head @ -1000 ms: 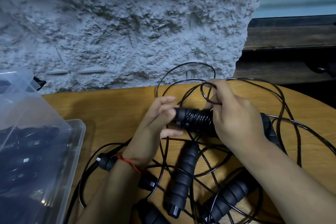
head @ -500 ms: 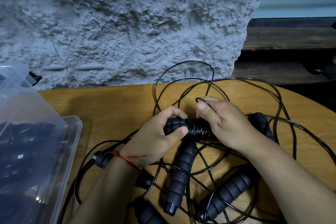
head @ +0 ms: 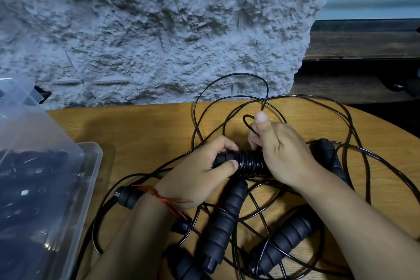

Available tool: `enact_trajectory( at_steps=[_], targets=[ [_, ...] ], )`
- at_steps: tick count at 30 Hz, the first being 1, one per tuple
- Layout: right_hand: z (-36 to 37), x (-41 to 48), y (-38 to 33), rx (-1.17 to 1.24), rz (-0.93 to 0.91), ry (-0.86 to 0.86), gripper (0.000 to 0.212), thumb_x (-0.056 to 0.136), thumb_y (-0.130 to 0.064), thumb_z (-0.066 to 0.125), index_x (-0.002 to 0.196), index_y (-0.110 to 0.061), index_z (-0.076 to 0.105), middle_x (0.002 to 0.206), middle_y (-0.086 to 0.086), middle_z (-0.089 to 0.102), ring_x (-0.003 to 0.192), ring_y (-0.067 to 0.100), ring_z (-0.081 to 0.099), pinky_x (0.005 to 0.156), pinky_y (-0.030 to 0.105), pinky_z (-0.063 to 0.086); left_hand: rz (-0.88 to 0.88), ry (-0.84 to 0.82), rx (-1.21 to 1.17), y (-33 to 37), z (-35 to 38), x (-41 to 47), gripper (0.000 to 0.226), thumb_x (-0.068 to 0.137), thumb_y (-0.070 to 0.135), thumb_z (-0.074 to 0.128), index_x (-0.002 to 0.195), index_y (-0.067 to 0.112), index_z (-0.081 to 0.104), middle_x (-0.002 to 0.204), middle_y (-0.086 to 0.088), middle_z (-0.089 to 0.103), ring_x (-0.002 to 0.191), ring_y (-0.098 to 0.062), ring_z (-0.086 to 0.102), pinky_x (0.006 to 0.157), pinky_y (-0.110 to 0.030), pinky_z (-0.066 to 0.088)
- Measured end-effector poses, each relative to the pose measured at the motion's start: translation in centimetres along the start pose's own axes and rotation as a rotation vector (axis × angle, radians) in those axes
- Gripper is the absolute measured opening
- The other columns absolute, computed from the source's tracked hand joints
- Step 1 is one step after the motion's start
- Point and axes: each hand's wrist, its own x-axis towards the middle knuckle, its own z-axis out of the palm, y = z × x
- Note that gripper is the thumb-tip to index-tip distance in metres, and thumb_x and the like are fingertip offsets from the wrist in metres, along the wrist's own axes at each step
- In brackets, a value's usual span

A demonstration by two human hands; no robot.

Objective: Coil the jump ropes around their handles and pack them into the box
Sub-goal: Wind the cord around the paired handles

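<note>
My left hand [head: 200, 177] grips the left end of a pair of black jump rope handles [head: 247, 163], with thin black cord coiled tightly round their middle. My right hand [head: 281, 152] pinches the loose black cord [head: 246, 118] just above the coil, thumb raised. The right end of the handles [head: 327, 154] sticks out past my right wrist. More cord loops over the wooden table [head: 136, 134] behind my hands. A clear plastic box [head: 91, 166] with dark coiled ropes inside stands at the left.
Other black foam handles lie loose below my hands: one upright handle [head: 225, 218], one slanted handle [head: 281, 241], one short handle [head: 127, 196] by my left wrist. A rough grey stone wall [head: 159, 29] rises behind the table. The box's lid [head: 20, 107] tilts up.
My left hand closed round the handles' left end. My right hand brought the cord down over the coil, then lifted it up again above the handles.
</note>
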Motion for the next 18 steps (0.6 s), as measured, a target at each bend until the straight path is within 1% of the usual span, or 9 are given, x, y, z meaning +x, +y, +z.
enact_trajectory(
  at_steps=[3,5,8,11,13,16,18],
  targets=[
    [0.1,0.0,-0.14,-0.001,0.014,-0.012,0.085,0.103,-0.074,0.003,0.062,-0.018,0.052,0.065,0.007,0.058,0.068,0.024,0.059,0.068,0.049,0.049,0.008,-0.02,0.05,0.06,-0.27,-0.2,0.023,0.103,0.037,0.058,0.124,0.045,0.055,0.117,0.016,0.064,0.108,-0.005,0.064,0.101,-0.039,0.052],
    [0.14,-0.06,-0.24,-0.002,0.011,-0.013,0.085,0.103,-0.074,0.003,0.061,-0.018,0.051,0.066,0.008,0.058,0.068,0.024,0.059,0.068,0.048,0.049,0.001,-0.045,0.058,0.01,-0.46,-0.3,0.031,0.097,0.041,0.06,0.126,0.046,0.053,0.118,0.015,0.063,0.106,-0.007,0.065,0.099,-0.041,0.053],
    [0.12,-0.05,-0.3,0.003,-0.003,-0.018,0.082,0.104,-0.073,0.005,0.06,-0.019,0.048,0.064,0.007,0.055,0.066,0.025,0.056,0.068,0.048,0.048,0.031,-0.069,0.078,0.0,-0.53,-0.38,0.043,0.092,0.036,0.07,0.13,0.043,0.05,0.118,0.015,0.061,0.103,-0.011,0.067,0.097,-0.044,0.055],
    [0.11,-0.11,-0.3,0.011,-0.009,-0.027,0.077,0.105,-0.072,0.007,0.059,-0.023,0.045,0.061,0.002,0.05,0.065,0.023,0.054,0.068,0.049,0.048,0.06,-0.069,0.088,-0.17,-0.5,-0.34,0.042,0.096,0.037,0.07,0.132,0.046,0.051,0.124,0.02,0.06,0.116,-0.006,0.063,0.104,-0.04,0.051],
    [0.05,-0.13,-0.29,0.008,-0.006,-0.028,0.075,0.105,-0.072,0.007,0.059,-0.026,0.044,0.061,-0.002,0.049,0.063,0.02,0.053,0.067,0.049,0.048,0.053,-0.081,0.081,-0.21,-0.53,-0.3,0.04,0.095,0.041,0.066,0.132,0.047,0.051,0.126,0.02,0.06,0.121,-0.005,0.059,0.108,-0.041,0.048],
    [-0.05,-0.18,-0.28,0.005,-0.01,-0.035,0.071,0.107,-0.07,0.01,0.058,-0.029,0.042,0.062,-0.006,0.047,0.061,0.018,0.05,0.067,0.049,0.048,0.06,-0.066,0.09,-0.02,-0.41,-0.25,0.035,0.096,0.037,0.061,0.129,0.042,0.051,0.121,0.014,0.062,0.115,-0.008,0.061,0.104,-0.046,0.049],
    [-0.15,-0.21,-0.34,-0.006,-0.018,-0.058,0.068,0.108,-0.065,0.016,0.06,-0.027,0.045,0.065,-0.005,0.049,0.063,0.016,0.052,0.068,0.049,0.049,0.078,-0.049,0.101,0.22,-0.34,-0.14,0.029,0.098,0.029,0.057,0.125,0.037,0.051,0.112,0.008,0.065,0.102,-0.014,0.064,0.095,-0.05,0.05]
  ],
)
